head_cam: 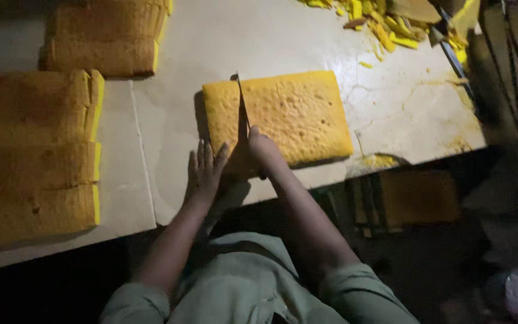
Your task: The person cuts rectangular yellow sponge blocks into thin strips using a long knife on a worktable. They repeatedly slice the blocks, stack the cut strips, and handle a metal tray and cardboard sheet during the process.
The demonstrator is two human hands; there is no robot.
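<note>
Right hand (262, 149) grips knife (242, 108) in pitted yellow sponge slab (298, 114); left hand (205, 171) flat, open.

A sponge slab (295, 114) lies mid-table (169, 180), stacked slabs (34, 156) to its left, scraps (385, 24) behind-right.

Bare table (379, 102) lies open at three o'clock of the cake slab (295, 114) and in a strip at nine o'clock. Stacked cakes (34, 156) block farther at nine, more stacks (106, 36) at eleven, yellow trimmings (391, 24) at one.
</note>
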